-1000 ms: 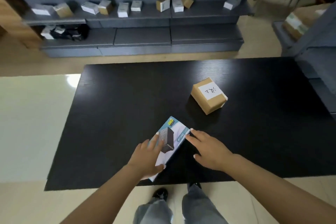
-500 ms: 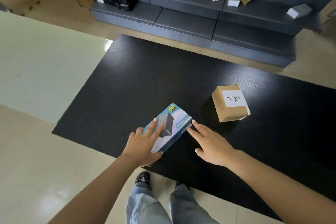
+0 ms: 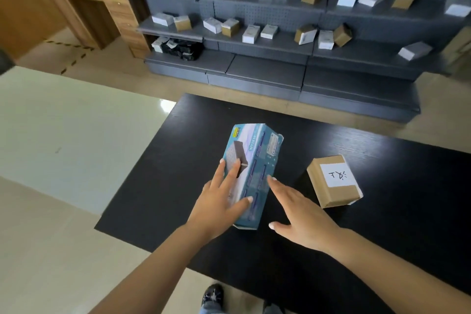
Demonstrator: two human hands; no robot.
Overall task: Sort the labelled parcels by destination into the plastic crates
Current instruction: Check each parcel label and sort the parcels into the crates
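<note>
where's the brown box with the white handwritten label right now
In the head view, the brown box sits on the black table, right of the blue box and just beyond the right hand, which does not touch it.

A black worktop stands on glossy pale floor, grey pegboard shelving beyond its far edge, a wooden cabinet off its far-left corner

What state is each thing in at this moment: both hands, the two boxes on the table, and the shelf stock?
Left hand: open, fingers flat on the blue box's top face.
Right hand: open, fingertips touching the blue box's side.
Blue box: closed, between both hands.
Brown parcel: closed, on the black table, handwritten label up, untouched.
Shelf boxes: scattered on the grey shelves, some tilted.
</note>
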